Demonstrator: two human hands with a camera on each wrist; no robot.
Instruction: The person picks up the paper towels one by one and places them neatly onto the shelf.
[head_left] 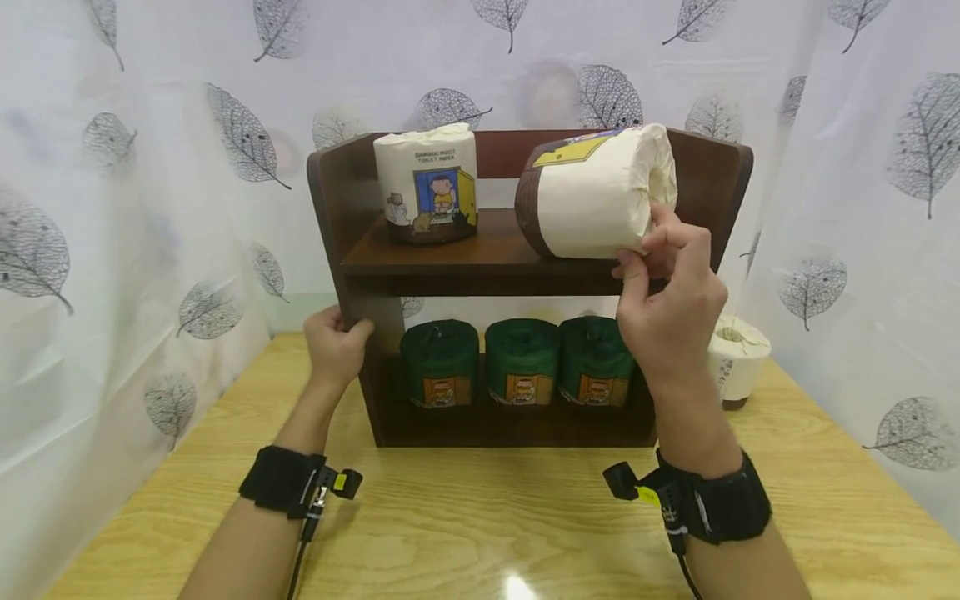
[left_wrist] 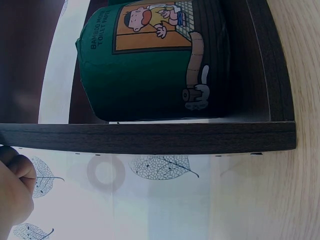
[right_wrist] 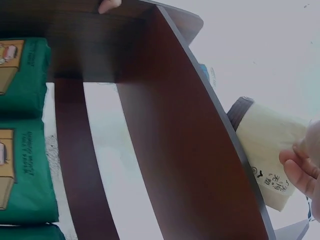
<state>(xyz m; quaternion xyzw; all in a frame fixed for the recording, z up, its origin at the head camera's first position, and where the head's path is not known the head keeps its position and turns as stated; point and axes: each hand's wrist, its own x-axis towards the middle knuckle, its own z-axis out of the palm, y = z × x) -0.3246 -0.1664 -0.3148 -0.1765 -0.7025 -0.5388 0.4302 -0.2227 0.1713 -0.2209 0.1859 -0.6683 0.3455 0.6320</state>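
Observation:
My right hand (head_left: 675, 283) pinches the end of a cream toilet paper roll (head_left: 592, 204), thumb below and fingers at its core hole. The roll is tipped on its side over the right part of the upper board of a dark brown wooden shelf (head_left: 465, 269), its brown base pointing left. In the right wrist view, fingers (right_wrist: 298, 172) press on the cream wrapper. My left hand (head_left: 335, 346) grips the shelf's left side panel, thumb at the front; its other fingers are partly hidden behind. On the upper board's left stands another cream toilet paper roll (head_left: 431, 187), upright.
On the lower level stand three green toilet paper rolls, one at left (head_left: 438, 362), one in the middle (head_left: 522, 362), one at right (head_left: 595, 362). Another cream roll (head_left: 738, 358) stands on the wooden table (head_left: 480, 517) right of the shelf. A leaf-patterned curtain (head_left: 187, 50) surrounds the table.

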